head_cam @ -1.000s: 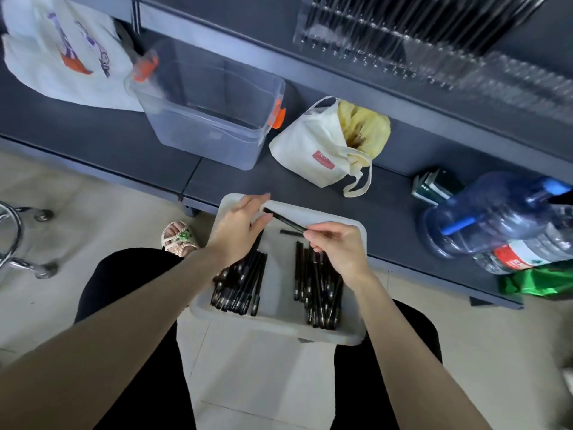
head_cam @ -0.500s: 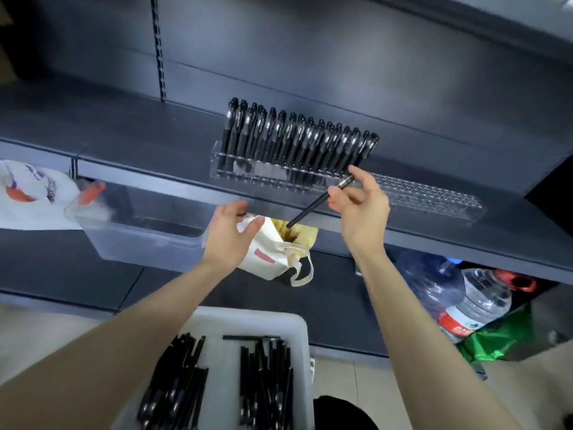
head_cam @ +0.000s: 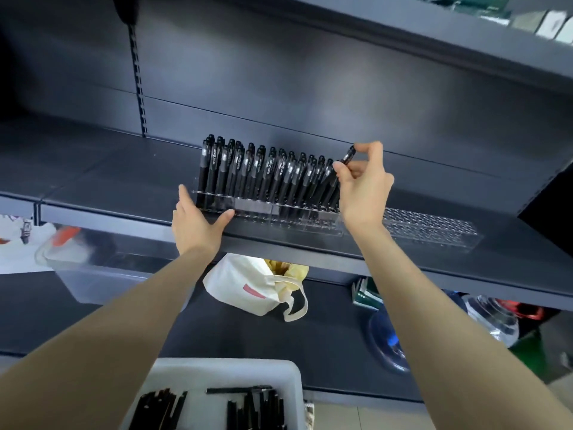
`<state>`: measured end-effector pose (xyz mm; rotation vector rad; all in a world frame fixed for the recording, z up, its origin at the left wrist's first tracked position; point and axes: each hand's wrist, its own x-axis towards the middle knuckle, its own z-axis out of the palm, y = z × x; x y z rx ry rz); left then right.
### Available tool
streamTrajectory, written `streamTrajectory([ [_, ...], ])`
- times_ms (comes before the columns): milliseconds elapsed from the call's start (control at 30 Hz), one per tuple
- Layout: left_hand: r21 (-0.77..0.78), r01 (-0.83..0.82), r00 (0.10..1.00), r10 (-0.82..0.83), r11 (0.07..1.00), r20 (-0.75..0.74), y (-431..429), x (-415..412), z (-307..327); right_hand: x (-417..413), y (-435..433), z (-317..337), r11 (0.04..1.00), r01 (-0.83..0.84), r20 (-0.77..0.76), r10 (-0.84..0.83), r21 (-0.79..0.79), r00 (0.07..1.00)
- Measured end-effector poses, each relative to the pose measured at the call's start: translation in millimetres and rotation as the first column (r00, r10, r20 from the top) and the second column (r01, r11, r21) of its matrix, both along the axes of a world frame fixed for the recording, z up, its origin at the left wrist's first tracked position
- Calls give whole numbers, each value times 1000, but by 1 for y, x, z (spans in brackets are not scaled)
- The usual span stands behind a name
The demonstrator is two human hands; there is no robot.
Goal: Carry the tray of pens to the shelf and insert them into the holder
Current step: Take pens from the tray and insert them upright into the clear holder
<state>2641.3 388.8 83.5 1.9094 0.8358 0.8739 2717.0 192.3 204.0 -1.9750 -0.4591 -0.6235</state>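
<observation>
A clear plastic pen holder (head_cam: 434, 228) stands on the dark shelf (head_cam: 108, 178), its left part filled with several upright black pens (head_cam: 266, 175). My right hand (head_cam: 362, 187) pinches one black pen (head_cam: 348, 157) near its top, at the right end of the row, its lower part behind my fingers. My left hand (head_cam: 195, 221) rests against the holder's left end, fingers straight and thumb along its front. The white tray (head_cam: 288, 377) with two piles of black pens (head_cam: 254, 411) sits below at the bottom edge.
On the lower shelf lie a white cloth bag (head_cam: 248, 287), a clear storage box (head_cam: 93, 274), a blue water jug (head_cam: 387, 342), a plastic bottle (head_cam: 493, 318) and green boxes (head_cam: 366, 293). The holder's right part shows empty holes.
My view rose from the tray to the shelf. My right hand carried one pen up from the tray to the row's right end. My left hand moved up to the holder's left end.
</observation>
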Motion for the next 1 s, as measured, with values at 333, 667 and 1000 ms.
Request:
streamTrajectory([
  [333,14,-30,998,29,999,52,2,2,-7,12,11,-19,959,13,64,5,-284,998],
  [667,-3,-22,999,22,1000,38,2,2,-8,7,14,-6,900,-33,-8,33,-434,999],
  [1000,-53,62,997,-59,997,51,1,-19,-10,-15,10,-27,938,-24,-79,-4,-346,997],
])
